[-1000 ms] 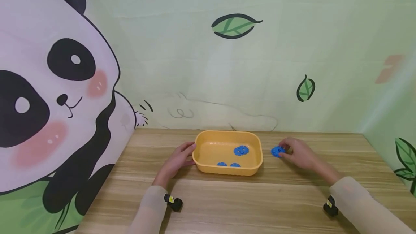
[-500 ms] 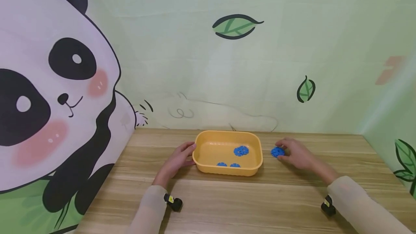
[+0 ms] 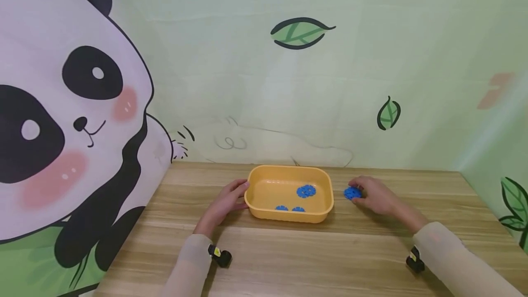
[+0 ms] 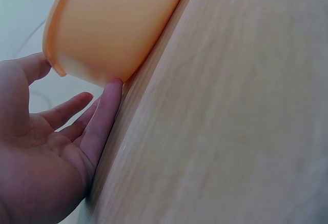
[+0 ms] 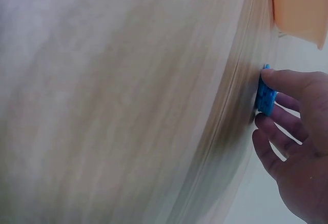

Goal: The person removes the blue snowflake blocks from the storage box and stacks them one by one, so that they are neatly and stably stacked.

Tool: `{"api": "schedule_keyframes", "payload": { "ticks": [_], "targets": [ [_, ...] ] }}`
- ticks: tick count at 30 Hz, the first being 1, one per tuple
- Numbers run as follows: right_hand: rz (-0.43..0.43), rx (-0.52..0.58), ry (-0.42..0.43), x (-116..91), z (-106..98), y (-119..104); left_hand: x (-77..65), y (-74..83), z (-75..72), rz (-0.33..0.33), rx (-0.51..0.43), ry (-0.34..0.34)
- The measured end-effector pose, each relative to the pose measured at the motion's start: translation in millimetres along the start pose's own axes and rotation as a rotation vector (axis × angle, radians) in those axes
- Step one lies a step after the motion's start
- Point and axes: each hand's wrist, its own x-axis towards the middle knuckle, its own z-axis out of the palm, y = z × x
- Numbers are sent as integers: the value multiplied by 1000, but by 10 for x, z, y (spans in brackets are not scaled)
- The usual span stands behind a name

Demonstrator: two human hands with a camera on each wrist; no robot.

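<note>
While I watch through the head camera, the right hand (image 3: 376, 195) pinches a small stack of blue notched discs (image 3: 352, 193) between thumb and fingers, at the surface of the wooden table (image 3: 264, 260). That stack is just right of a yellow tray (image 3: 288, 217), not touching it. The left hand (image 3: 224, 200) has its fingers loosely extended rather than clenched; from the left wrist I see the thumb against the tray's rim and one finger touching low on its side. Inside the tray I make out an overlapping blue pair (image 3: 306, 191) toward the right, plus two blue pieces (image 3: 282, 208) partly hidden by the near wall.
</note>
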Motion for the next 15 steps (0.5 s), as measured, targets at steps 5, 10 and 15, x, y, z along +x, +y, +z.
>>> {"api": "schedule_keyframes", "payload": {
  "ticks": [5, 10, 15],
  "targets": [
    [-7, -19, 10, -12, 7, 15, 2, 23, 6, -8, 2, -7],
    [1, -22, 40, -4, -52, -50, 9, 43, 1, -5, 17, -9],
    [-19, 8, 100, 81, -186, -305, 8, 32, -6, -12, 24, -9]
  ]
}}
